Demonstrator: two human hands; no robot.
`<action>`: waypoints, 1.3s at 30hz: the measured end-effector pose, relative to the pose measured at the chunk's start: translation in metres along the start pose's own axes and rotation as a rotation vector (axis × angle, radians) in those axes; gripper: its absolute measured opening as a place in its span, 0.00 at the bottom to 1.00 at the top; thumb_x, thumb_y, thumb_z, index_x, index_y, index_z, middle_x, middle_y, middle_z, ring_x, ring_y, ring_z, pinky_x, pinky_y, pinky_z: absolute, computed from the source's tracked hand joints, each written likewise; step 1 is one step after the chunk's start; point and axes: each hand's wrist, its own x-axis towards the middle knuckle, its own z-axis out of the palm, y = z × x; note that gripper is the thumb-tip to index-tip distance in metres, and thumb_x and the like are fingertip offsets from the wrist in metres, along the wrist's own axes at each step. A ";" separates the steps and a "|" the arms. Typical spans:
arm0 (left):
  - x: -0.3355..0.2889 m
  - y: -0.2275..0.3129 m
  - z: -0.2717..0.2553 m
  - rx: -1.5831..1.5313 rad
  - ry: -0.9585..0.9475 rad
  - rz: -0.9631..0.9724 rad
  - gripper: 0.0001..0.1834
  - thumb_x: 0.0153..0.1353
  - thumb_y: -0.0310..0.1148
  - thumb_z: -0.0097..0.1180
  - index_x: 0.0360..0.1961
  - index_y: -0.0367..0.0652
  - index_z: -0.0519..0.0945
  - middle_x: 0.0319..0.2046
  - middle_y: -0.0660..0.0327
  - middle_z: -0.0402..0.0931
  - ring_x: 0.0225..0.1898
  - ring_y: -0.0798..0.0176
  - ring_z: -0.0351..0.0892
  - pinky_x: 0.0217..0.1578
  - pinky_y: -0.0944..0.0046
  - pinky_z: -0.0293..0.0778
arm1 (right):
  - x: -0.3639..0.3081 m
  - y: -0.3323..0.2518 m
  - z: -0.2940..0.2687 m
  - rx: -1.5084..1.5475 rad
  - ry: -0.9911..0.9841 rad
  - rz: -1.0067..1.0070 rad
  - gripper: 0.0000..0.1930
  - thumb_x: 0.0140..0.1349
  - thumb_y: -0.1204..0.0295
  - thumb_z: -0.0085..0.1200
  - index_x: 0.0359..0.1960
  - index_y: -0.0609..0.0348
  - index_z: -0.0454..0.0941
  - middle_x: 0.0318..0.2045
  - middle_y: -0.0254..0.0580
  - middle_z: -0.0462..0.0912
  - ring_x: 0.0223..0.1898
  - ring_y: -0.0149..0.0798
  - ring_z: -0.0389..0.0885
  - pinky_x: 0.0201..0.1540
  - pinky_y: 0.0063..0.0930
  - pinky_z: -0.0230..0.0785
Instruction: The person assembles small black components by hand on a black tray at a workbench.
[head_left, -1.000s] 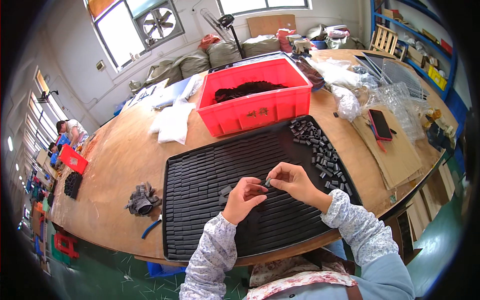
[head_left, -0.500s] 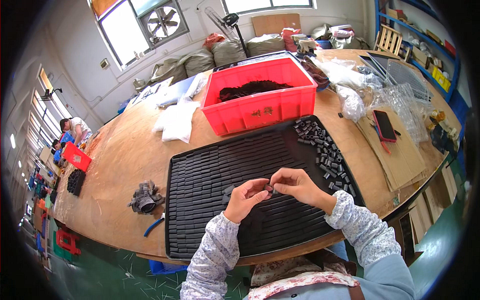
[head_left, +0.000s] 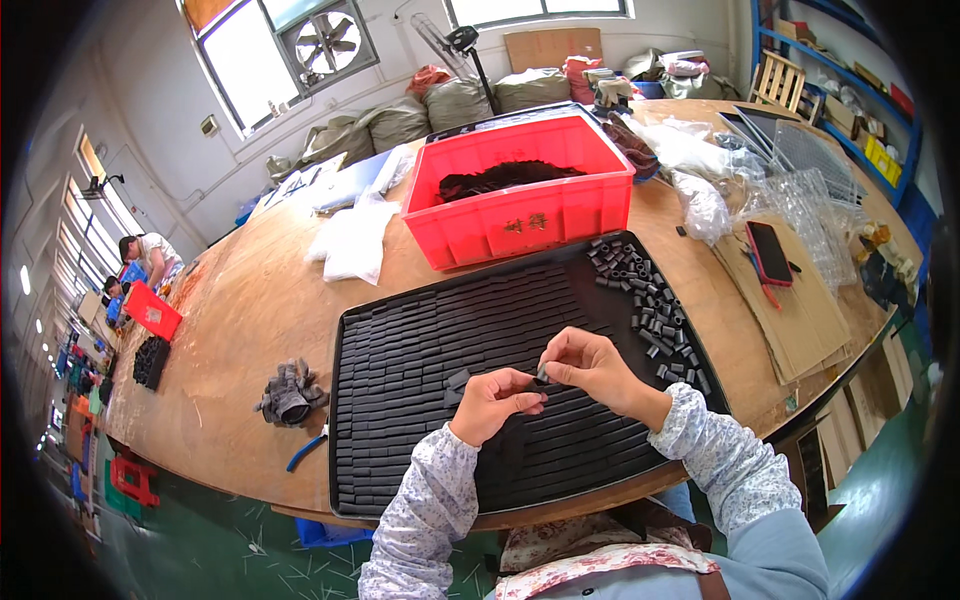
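Observation:
My left hand (head_left: 492, 405) and my right hand (head_left: 598, 372) meet above the middle of a black tray (head_left: 337, 420). Between the right thumb and forefinger is a small dark tube piece (head_left: 543, 375), largely covered by the fingertips. The left thumb and fingers are pinched together just beside it; whatever they grip is too small and hidden to name. Beneath the hands, close-set rows of flat black pieces (head_left: 420, 340) fill most of the tray. Loose short black tubes (head_left: 655, 310) lie heaped along its right side.
Behind the tray stands a red bin (head_left: 520, 225) with black material inside. Dark gloves (head_left: 290, 393) and a blue-handled tool (head_left: 306, 452) lie to the left. At right, a phone (head_left: 769, 252) rests on cardboard (head_left: 800, 325), near clear plastic bags (head_left: 700, 205). Other people work far left.
My hands have drawn slightly apart. The right fingertips have lifted a little with the tube piece, while the left fingers have closed more and turned slightly.

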 end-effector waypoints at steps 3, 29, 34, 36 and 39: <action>0.000 0.002 0.001 -0.006 -0.030 -0.030 0.15 0.60 0.24 0.60 0.47 0.27 0.76 0.39 0.52 0.81 0.42 0.61 0.82 0.44 0.65 0.80 | 0.001 0.005 0.001 -0.078 -0.022 -0.001 0.03 0.63 0.78 0.56 0.37 0.61 0.75 0.33 0.31 0.79 0.37 0.23 0.78 0.43 0.21 0.73; -0.074 0.018 -0.026 1.238 0.222 0.209 0.48 0.49 0.49 0.69 0.64 0.33 0.62 0.65 0.41 0.58 0.70 0.35 0.45 0.67 0.44 0.48 | 0.032 0.014 -0.083 -0.938 0.739 -0.080 0.03 0.53 0.76 0.60 0.29 0.61 0.82 0.26 0.46 0.84 0.29 0.44 0.84 0.35 0.32 0.74; -0.100 0.012 -0.012 1.384 0.073 0.056 0.59 0.51 0.64 0.61 0.71 0.38 0.46 0.70 0.36 0.36 0.72 0.33 0.30 0.65 0.31 0.29 | 0.032 0.021 -0.088 -1.300 0.465 -0.054 0.06 0.54 0.73 0.57 0.33 0.55 0.82 0.36 0.50 0.78 0.47 0.53 0.73 0.48 0.44 0.69; -0.090 0.004 -0.007 1.418 0.077 0.052 0.58 0.52 0.65 0.59 0.71 0.40 0.46 0.70 0.36 0.37 0.72 0.33 0.31 0.65 0.31 0.29 | 0.027 0.016 -0.088 -1.319 0.446 -0.080 0.06 0.54 0.73 0.58 0.34 0.55 0.81 0.36 0.49 0.78 0.47 0.53 0.74 0.48 0.44 0.69; -0.065 -0.001 -0.001 1.470 0.081 0.049 0.53 0.56 0.64 0.54 0.72 0.42 0.46 0.71 0.36 0.36 0.72 0.34 0.31 0.66 0.32 0.29 | 0.018 0.014 -0.094 -1.437 0.455 -0.136 0.08 0.53 0.71 0.60 0.35 0.55 0.80 0.37 0.46 0.79 0.46 0.52 0.75 0.48 0.43 0.70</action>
